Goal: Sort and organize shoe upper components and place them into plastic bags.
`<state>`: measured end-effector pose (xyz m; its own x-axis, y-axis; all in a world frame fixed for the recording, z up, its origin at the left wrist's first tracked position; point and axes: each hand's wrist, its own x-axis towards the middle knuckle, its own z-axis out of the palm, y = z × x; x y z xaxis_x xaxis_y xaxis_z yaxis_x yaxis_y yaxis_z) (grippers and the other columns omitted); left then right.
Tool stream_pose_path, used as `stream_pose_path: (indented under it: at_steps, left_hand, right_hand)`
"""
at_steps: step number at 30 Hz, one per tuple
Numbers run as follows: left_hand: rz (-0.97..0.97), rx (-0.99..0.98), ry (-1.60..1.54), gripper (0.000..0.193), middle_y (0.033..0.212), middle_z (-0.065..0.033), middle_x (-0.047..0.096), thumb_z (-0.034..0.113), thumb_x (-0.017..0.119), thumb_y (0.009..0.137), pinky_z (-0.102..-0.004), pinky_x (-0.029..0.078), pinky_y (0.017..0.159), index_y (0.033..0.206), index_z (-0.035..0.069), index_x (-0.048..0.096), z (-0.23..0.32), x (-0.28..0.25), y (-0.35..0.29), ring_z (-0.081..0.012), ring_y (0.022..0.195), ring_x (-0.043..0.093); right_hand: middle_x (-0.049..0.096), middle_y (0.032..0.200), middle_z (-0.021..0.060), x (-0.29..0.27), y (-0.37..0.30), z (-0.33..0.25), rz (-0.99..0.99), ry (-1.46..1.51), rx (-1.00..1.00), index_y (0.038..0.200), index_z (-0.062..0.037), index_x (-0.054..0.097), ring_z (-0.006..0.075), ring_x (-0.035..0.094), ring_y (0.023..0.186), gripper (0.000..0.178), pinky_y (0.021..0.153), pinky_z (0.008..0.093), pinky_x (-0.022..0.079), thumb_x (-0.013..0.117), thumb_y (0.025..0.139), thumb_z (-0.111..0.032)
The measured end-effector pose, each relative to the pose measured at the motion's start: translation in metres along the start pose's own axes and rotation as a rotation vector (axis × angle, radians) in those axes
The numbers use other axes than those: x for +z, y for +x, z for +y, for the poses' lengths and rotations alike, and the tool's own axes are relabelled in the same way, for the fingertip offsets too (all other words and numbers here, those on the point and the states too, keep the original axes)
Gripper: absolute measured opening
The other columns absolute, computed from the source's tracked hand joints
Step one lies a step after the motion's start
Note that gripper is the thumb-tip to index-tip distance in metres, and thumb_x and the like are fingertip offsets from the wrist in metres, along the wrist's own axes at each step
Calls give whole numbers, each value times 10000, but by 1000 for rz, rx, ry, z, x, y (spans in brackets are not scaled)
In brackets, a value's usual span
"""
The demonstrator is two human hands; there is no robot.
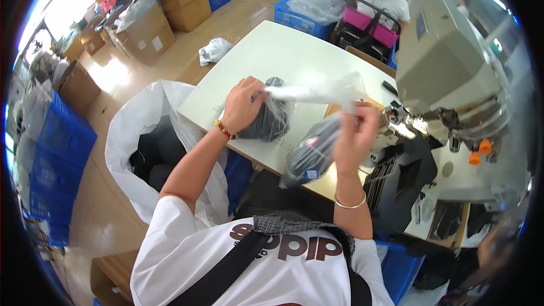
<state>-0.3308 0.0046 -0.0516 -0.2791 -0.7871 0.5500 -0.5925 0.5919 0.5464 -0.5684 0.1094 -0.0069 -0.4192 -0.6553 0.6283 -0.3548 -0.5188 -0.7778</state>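
Both of my hands are raised over a white tabletop (pixel 272 51). My left hand (pixel 245 105), a beaded bracelet at its wrist, is closed in a pinch on whitish see-through plastic (pixel 309 93) that stretches across to my right hand. Beneath my left hand a clear plastic bag of dark goods (pixel 272 119) rests on the table. My right hand (pixel 358 136), blurred and with a bangle on the wrist, grips the gathered top of a second clear bag of dark goods (pixel 311 153). This bag hangs tilted by the table's near edge. Which bag the stretched plastic belongs to, I cannot tell.
A white sack (pixel 127 153) with dark pieces inside stands left of the table. At right is a sewing machine (pixel 447 56), with stacked dark pieces (pixel 399 175) below it. Blue crates (pixel 303 22) and a person (pixel 385 0) are beyond the table; cartons (pixel 139 34) stand far left.
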Motion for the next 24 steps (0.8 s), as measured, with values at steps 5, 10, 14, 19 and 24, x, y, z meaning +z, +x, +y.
stream_pose_path:
  at_steps: [5, 10, 14, 19, 24]
  left_hand:
    - [181, -674, -1338, 239, 1003, -83, 646, 191, 492, 1006, -419, 536, 794, 1114, 2, 591, -50, -13, 31, -224, 921, 641]
    - [122, -802, -1445, 286, 1027, -80, 658, 247, 474, 1029, -354, 549, 797, 1151, 10, 577, -67, -42, 40, -185, 886, 650]
    - [318, -716, -1346, 255, 1031, -60, 636, 239, 461, 1034, -361, 522, 838, 1129, 29, 571, -63, -50, 58, -188, 932, 626]
    - [400, -442, -1379, 251, 1077, -64, 640, 206, 466, 1031, -342, 501, 877, 1152, 16, 576, -56, -47, 89, -178, 971, 620]
    - [95, -418, -538, 351, 1111, -139, 636, 267, 536, 991, -367, 471, 909, 1207, -10, 553, -25, -35, 85, -266, 1007, 610]
  right_hand:
    - [483, 841, 17, -6, 10, 2, 140, 168, 44, 1020, -21, 504, 64, 413, 725, 132, 676, 220, 385, 584, 946, -94]
    - [444, 691, -54, -2, 7, 0, -192, -6, 259, 1266, 30, 525, 28, 351, 606, 347, 557, 216, 299, 581, 939, -73]
    - [587, 868, -8, -8, 9, 15, -42, 248, 345, 1258, 36, 575, 7, 380, 649, 320, 583, 178, 319, 532, 954, -53]
    - [594, 1021, 52, 5, -5, -4, 73, 633, 275, 1262, 17, 526, 75, 532, 812, 311, 683, 223, 461, 452, 965, -33]
    - [541, 1129, 85, -16, -10, 7, -68, 550, 369, 1219, 4, 514, 119, 507, 1001, 350, 901, 252, 395, 475, 872, 33]
